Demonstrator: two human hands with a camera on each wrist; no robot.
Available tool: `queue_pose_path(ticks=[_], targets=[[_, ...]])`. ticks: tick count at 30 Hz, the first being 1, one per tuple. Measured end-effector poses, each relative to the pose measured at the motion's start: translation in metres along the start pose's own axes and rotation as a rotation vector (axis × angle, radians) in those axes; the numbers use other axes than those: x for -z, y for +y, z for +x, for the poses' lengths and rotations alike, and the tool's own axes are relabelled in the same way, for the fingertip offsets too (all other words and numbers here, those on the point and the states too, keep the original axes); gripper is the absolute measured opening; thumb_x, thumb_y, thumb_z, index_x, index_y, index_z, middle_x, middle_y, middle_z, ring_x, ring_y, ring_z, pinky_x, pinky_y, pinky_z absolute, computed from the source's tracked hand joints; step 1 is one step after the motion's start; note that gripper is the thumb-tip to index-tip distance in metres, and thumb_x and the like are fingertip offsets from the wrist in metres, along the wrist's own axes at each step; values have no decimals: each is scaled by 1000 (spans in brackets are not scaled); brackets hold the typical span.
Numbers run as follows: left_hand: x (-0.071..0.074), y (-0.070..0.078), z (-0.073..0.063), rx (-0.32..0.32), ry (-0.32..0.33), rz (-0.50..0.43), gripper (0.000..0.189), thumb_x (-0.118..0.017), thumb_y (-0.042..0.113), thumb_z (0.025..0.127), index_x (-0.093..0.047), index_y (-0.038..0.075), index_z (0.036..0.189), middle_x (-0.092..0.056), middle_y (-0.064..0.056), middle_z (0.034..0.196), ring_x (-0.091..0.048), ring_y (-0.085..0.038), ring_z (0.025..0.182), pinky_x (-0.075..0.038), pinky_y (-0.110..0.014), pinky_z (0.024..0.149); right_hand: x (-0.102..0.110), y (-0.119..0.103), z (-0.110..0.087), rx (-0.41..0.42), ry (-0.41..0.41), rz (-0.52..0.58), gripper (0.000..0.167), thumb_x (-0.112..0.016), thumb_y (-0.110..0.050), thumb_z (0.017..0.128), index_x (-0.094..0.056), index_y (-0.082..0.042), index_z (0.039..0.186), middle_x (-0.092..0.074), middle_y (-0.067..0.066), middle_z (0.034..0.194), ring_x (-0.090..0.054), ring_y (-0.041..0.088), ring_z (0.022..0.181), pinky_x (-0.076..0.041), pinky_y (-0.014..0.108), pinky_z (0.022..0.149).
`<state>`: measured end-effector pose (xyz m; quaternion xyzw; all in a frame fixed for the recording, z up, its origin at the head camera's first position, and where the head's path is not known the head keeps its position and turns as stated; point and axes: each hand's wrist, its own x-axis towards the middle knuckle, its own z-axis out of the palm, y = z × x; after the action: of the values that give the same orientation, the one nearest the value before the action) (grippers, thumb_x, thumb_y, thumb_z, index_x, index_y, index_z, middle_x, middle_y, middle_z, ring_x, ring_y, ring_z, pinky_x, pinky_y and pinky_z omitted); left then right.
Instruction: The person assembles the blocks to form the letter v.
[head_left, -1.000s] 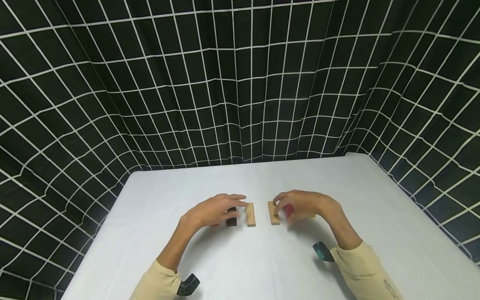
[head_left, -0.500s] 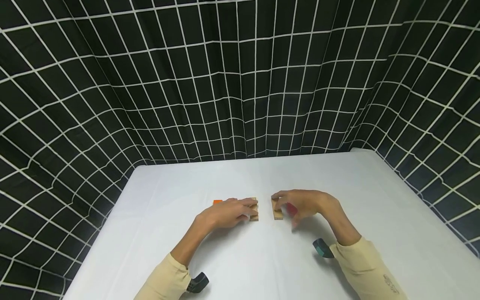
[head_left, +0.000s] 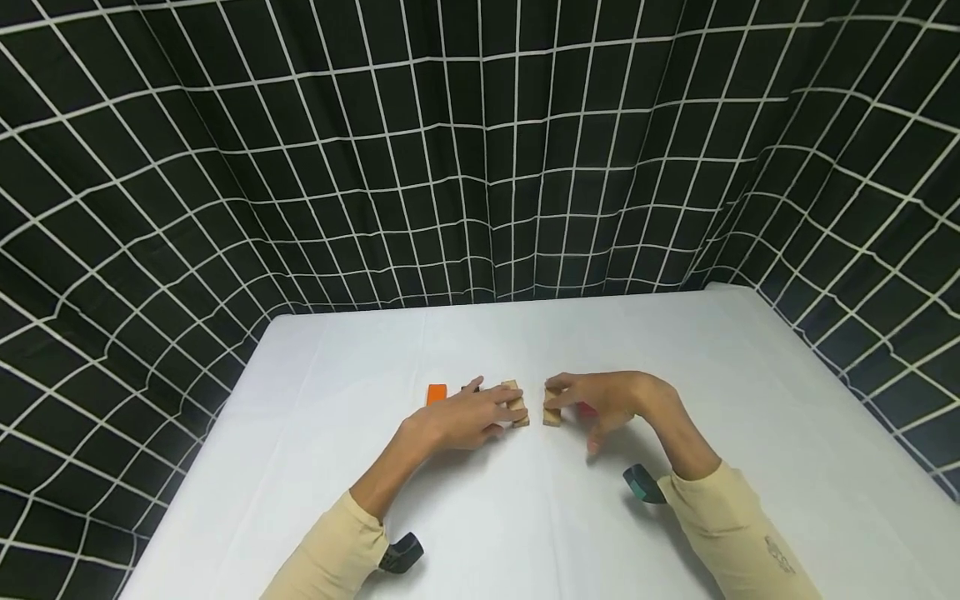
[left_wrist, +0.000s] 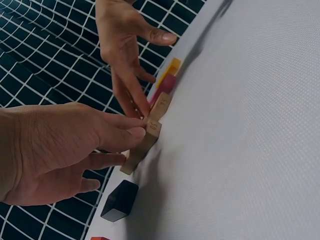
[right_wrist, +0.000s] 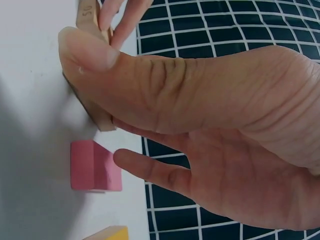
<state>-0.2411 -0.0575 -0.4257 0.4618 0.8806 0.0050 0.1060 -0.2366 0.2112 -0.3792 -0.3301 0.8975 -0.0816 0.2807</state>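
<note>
Two pale wooden blocks lie near each other on the white table (head_left: 675, 350). My left hand (head_left: 461, 421) rests its fingers across the left wooden block (head_left: 517, 408); the end of this block (left_wrist: 152, 127) carries a printed "50". Over the right wooden block (head_left: 552, 417), the fingers of my right hand (head_left: 603, 400) reach down, with the thumb held apart. In the right wrist view, that thumb hides much of the same block (right_wrist: 102, 120). A pink block (right_wrist: 82, 165) stands beneath my right hand. Close to my left hand sits a black block (left_wrist: 120, 200).
An orange block (head_left: 437, 393) lies left of the black one, partly behind my left hand. A yellow block (left_wrist: 172, 67) stands past the pink block. A black curtain with a white grid (head_left: 450, 167) surrounds the table's back and sides.
My left hand has moved right and onto the left wooden block, which has come closer to the right one and turned slightly. My right hand stays over its block. The head view has tilted.
</note>
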Motion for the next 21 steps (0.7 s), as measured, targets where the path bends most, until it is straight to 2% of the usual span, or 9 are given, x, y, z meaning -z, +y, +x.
queue_pose_path(ticks=[4, 8, 15, 21], targets=[[-1, 1, 0, -11, 8, -38, 47, -62, 25, 106, -56, 26, 153, -41, -4, 168, -34, -24, 160, -27, -57, 132, 0, -5, 2, -13, -3, -5, 87, -94, -25, 76, -55, -19, 153, -40, 11, 162, -58, 27, 125, -52, 49, 106], [-3, 3, 2, -21, 13, -46, 49, -61, 28, 107, -53, 26, 155, -40, -5, 169, -31, -25, 161, -27, -56, 132, -1, -9, 3, -34, -3, -10, 89, -95, -27, 74, -55, -20, 153, -42, 10, 160, -58, 22, 116, -53, 44, 99], [-2, 5, 3, -5, -1, -43, 53, -59, 34, 107, -48, 25, 158, -36, -5, 171, -27, -24, 163, -29, -56, 131, 1, -10, 5, -32, 1, -22, 87, -95, -28, 75, -56, -22, 152, -44, 8, 157, -60, 21, 108, -53, 37, 90], [-3, 4, 4, 3, -14, -36, 54, -60, 35, 107, -48, 25, 158, -35, -4, 172, -28, -23, 163, -31, -60, 129, 0, -10, 5, -53, -3, -1, 87, -95, -28, 74, -56, -22, 152, -43, 7, 159, -61, 21, 111, -54, 42, 95]])
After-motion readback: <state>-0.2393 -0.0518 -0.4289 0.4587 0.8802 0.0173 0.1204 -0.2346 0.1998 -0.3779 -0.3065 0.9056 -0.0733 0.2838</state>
